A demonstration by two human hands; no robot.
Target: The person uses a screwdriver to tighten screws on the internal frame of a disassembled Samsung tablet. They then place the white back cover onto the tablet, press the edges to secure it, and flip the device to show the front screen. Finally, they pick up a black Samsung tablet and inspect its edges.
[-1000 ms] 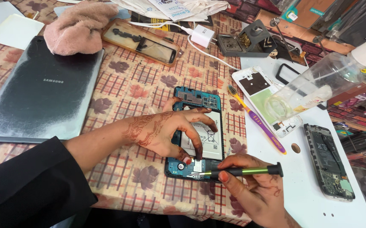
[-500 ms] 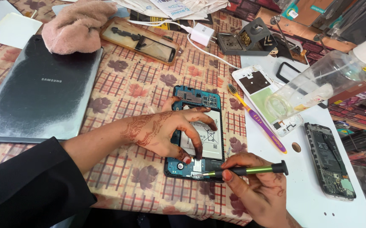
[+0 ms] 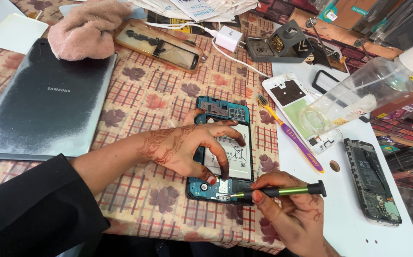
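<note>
An opened phone (image 3: 225, 114) lies back-up on the patterned tablecloth, its blue inner frame, circuit board and white battery (image 3: 232, 157) exposed. My left hand (image 3: 187, 150) rests spread over it, fingertips pressing on the battery and on the frame's left edge. My right hand (image 3: 287, 212) holds a small green-and-black screwdriver (image 3: 282, 191) almost level. Its tip touches the phone's lower board near the bottom edge.
A dark tablet (image 3: 44, 104) lies at left with a pink cloth (image 3: 85, 28) behind it. On a white mat (image 3: 354, 223) at right lie another opened phone (image 3: 372, 181), a phone panel (image 3: 297, 102), a purple toothbrush (image 3: 290, 133) and a tipped clear bottle (image 3: 358, 93). A charger (image 3: 228, 37) and solder stand (image 3: 282, 45) sit behind.
The screwdriver has shifted slightly in my right hand, staying at the phone's lower edge. My left hand has kept its place on the phone.
</note>
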